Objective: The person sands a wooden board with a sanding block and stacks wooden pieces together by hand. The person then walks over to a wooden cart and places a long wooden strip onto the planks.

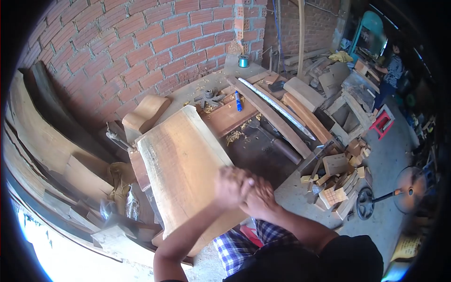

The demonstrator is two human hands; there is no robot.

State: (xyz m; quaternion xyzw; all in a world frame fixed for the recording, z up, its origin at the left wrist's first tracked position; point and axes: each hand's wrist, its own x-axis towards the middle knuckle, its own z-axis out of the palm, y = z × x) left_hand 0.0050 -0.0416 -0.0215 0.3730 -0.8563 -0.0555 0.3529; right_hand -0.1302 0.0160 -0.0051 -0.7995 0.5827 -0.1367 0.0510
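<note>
A wide, pale wooden slab point(183, 155) lies tilted across the workbench in front of me. Over its right edge, my left hand point(231, 187) and my right hand point(259, 195) are pressed together, fingers bent and slightly blurred. Whether anything is between them is hidden. Beyond the slab, a blue marker point(238, 101) rests by a reddish board. A chisel-like tool with a brown handle point(286, 151) lies on the dark bench surface, near curled wood shavings point(233, 137).
A curved wooden block point(146, 113) and a metal star-shaped part point(209, 97) sit behind the slab. Long planks point(270, 115) cross the bench. Offcuts point(336, 164) and a fan point(410, 191) stand right. Another person point(392, 70) is at the far right.
</note>
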